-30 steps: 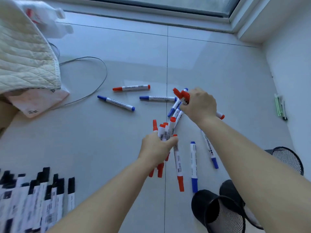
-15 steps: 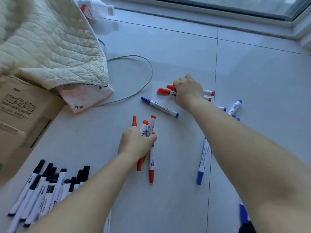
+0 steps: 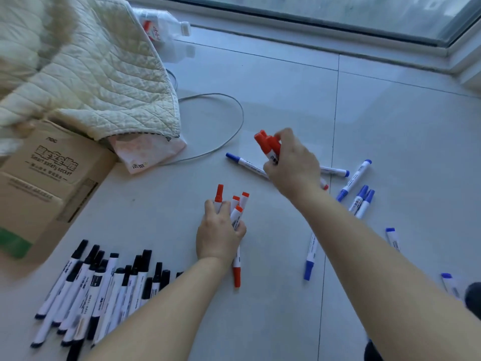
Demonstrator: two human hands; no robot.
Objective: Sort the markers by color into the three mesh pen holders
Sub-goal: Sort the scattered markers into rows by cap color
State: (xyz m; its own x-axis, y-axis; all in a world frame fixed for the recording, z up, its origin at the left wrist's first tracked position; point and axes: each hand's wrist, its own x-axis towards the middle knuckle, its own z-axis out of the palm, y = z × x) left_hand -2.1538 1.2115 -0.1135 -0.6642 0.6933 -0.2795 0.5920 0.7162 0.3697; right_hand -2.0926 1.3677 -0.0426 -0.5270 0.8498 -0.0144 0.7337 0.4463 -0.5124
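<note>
My left hand (image 3: 221,234) is shut around a bunch of red markers (image 3: 238,204), caps pointing away from me, near the middle of the tiled floor. Farther off and to the right, my right hand (image 3: 292,166) grips a few more red markers (image 3: 268,145) lifted off the floor. Several blue markers (image 3: 355,179) lie scattered to the right, and one blue marker (image 3: 240,161) lies just left of my right hand. A group of several black markers (image 3: 104,285) lies at the lower left. A dark mesh holder (image 3: 473,295) shows only as a sliver at the right edge.
A cream quilted blanket (image 3: 78,69) covers a cardboard box (image 3: 44,178) at the left. A grey cable (image 3: 223,142) loops on the floor beyond the markers. Plastic bottles (image 3: 164,24) lie near the window sill (image 3: 312,45) at the back.
My right hand picked up another red marker from the floor and lifted its bunch. The view swung left, so the mesh holders slid out of sight and the black markers came in.
</note>
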